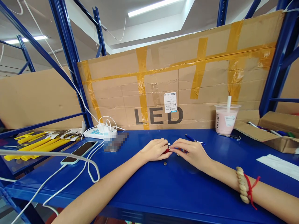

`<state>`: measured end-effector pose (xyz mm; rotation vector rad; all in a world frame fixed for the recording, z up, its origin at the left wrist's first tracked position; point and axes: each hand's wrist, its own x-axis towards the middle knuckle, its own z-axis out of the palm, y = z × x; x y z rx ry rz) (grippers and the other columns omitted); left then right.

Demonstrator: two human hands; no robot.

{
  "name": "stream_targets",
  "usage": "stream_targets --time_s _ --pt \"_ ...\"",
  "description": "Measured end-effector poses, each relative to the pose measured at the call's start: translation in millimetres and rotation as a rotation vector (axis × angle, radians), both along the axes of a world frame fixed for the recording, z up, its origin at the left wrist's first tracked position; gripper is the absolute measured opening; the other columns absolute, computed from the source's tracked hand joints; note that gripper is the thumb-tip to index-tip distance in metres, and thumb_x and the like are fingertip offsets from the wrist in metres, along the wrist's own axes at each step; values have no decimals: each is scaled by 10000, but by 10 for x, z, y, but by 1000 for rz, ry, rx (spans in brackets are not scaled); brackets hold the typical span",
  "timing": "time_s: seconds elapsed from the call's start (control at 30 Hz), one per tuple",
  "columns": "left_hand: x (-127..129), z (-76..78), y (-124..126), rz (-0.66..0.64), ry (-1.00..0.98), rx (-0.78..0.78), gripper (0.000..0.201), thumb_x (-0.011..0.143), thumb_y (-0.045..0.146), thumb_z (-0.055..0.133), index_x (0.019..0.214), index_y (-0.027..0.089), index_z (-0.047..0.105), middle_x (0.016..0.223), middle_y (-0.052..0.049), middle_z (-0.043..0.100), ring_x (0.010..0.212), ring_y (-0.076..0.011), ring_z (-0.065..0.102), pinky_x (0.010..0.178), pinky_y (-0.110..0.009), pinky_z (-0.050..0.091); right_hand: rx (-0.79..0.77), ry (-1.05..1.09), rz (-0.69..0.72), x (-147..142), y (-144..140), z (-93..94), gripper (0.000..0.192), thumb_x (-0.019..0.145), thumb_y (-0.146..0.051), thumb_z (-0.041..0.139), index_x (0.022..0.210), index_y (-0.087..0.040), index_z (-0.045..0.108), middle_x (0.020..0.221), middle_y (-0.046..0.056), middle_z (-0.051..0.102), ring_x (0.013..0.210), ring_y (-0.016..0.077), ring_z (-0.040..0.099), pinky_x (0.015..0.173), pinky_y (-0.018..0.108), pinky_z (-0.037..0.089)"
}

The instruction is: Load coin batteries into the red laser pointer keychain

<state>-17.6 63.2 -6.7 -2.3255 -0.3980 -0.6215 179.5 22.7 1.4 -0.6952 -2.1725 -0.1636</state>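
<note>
Above a blue table [144, 189], the left hand [155, 150] pinched a small red object [166, 151], mostly hidden by fingers. The right hand [192, 153] met it, fingertips bunched; whether they gripped anything could not be told. A tiny round piece [165, 163] lay just nearer the person.

Your worktop [140, 193]: smooth, glossy painted metal | cardboard panel [112, 99] facing you: matt, creased | amber tape [141, 88]: shiny plastic | drink cup [219, 116]: clear, smooth plastic | red piece [166, 151] you hold: mostly hidden, finish unclear
</note>
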Motion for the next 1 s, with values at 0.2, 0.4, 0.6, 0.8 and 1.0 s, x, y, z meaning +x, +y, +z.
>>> stream_targets --time_s 0.2,0.4,0.6,0.8,1.0 --pt "-3 -9 10 4 12 3 420 980 319 264 719 142 540 677 -41 521 627 -161 553 581 -267 480 -18 19 44 6 35 -37 359 939 -418 412 885 -216 704 844 59 702 661 137 621 556 244 489" --pt "-4 -2 17 -1 18 17 417 982 320 273 715 141 539 674 -39 519 634 -159 558 576 -258 477 -73 45 67 10 46 -45 315 918 -408 463 872 -202 697 816 54 684 573 111 580 482 226 468" --pt "2 2 11 -16 6 42 465 989 307 225 708 138 555 664 -42 533 627 -157 562 564 -255 472 -94 58 84 9 48 -44 261 898 -374 506 849 -195 690 784 43 670 533 97 557 490 219 477" --pt "4 -8 16 -13 6 47 495 991 298 197 693 136 559 651 -42 536 602 -157 558 537 -259 464 -107 48 79 13 60 -39 254 888 -360 522 788 -187 678 754 38 659 527 99 555 479 219 461" --pt "8 0 11 12 32 35 453 985 286 238 704 135 559 662 -39 540 619 -155 562 553 -257 467 -119 -29 99 13 10 1 275 918 -339 465 852 -196 691 839 46 682 601 114 597 491 212 457"
